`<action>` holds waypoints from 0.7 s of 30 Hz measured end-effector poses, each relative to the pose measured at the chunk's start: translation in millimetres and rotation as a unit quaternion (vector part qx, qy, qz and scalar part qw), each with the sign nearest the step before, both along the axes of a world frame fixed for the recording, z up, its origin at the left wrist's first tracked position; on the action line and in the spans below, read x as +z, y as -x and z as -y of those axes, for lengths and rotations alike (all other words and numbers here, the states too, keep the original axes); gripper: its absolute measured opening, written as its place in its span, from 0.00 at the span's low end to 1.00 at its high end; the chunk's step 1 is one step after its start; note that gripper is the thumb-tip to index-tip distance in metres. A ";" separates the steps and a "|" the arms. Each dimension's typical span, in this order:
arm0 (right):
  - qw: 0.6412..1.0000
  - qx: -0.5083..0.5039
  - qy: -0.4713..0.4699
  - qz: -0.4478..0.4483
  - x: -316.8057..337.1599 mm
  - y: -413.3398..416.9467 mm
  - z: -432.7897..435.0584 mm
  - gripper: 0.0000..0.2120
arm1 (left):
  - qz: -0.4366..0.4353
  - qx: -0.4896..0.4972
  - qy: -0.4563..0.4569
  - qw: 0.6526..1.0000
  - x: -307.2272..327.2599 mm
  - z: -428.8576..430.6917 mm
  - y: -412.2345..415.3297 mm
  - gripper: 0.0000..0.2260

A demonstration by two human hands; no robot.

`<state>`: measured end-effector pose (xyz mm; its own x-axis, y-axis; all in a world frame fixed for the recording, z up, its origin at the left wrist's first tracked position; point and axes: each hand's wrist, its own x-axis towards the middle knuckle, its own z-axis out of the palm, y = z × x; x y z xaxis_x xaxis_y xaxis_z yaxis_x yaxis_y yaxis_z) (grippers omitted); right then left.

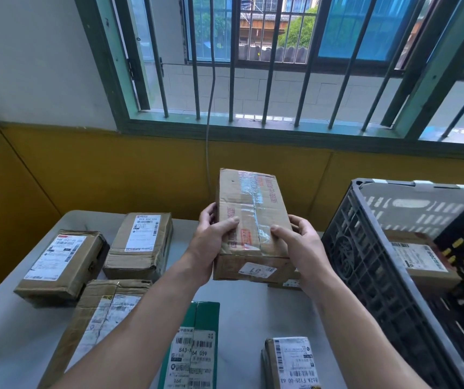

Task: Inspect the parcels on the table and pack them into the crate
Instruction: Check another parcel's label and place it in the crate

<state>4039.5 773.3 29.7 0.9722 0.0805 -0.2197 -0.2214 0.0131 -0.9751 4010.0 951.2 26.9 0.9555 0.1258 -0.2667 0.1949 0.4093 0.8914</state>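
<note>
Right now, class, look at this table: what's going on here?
A person holds a taped cardboard parcel up in both hands, left hand and right hand gripping its sides, above the table. Several other parcels lie on the table, a green parcel among them. The black crate on the right holds a labelled parcel.

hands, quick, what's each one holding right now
Left hand: grips the taped parcel, left side, thumb on top.
Right hand: grips the same parcel, right side.

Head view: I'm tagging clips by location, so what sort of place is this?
Probably a small parcel-sorting or mail room: labelled parcels lie on a table, a black crate stands beside them, and a barred window is behind.
</note>
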 end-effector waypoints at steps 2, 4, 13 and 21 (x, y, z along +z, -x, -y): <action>1.000 -0.014 0.016 0.005 0.4 0.6 -0.6 0.15 | -0.003 0.002 -0.002 1.000 -1.4 -0.6 -0.1 0.25; 1.000 -0.017 0.025 0.005 0.5 1.1 -1.3 0.15 | -0.007 0.005 -0.002 1.000 -2.1 -0.8 -0.5 0.25; 1.000 0.006 0.024 0.018 -1.2 1.1 -1.1 0.22 | -0.016 0.028 -0.074 0.997 -1.2 2.1 -1.1 0.25; 0.999 -0.015 0.036 0.028 -4.9 1.0 -0.6 0.18 | -0.008 0.016 -0.110 0.994 -5.1 6.6 1.2 0.29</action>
